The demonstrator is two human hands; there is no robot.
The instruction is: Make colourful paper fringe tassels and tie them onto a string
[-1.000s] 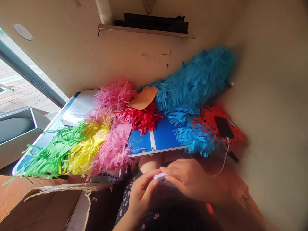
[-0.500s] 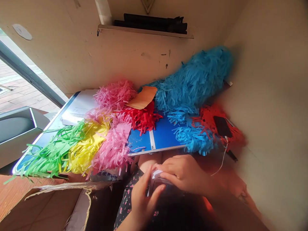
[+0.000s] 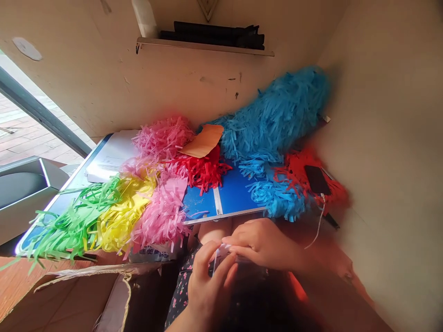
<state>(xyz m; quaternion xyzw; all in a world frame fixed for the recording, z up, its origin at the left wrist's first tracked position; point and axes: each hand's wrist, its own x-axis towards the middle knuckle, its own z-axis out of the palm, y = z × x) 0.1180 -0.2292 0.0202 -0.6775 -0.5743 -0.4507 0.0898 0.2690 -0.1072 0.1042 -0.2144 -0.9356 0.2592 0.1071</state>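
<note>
Both my hands are close together over my lap, just in front of the table's near edge. Between them is a thin white sheet-like piece (image 3: pixel 223 249), mostly covered by fingers; its exact kind cannot be made out. My right hand (image 3: pixel 265 244) is closed, with thumb and fingertips pinching the top of this piece. From the left side, my left hand (image 3: pixel 209 276) curls its fingers and thumb around the same piece. Nearest on the table lie a pink tissue-paper fringe bundle (image 3: pixel 161 214) and a blue fringe bundle (image 3: pixel 278 198).
Green (image 3: pixel 81 214), yellow (image 3: pixel 121 216) and red paper fringe (image 3: pixel 204 170) lie across the blue folding table (image 3: pixel 238 191). An orange paper piece (image 3: pixel 204 140) rests on top. A large blue fringe heap (image 3: pixel 280 113), a phone (image 3: pixel 316 180) on a cable and an opened cardboard box (image 3: pixel 79 295) are around.
My left fingers have curled inward, bringing index finger and thumb nearer my right fingertips. Less of the white piece shows. The whole view has shifted slightly.
</note>
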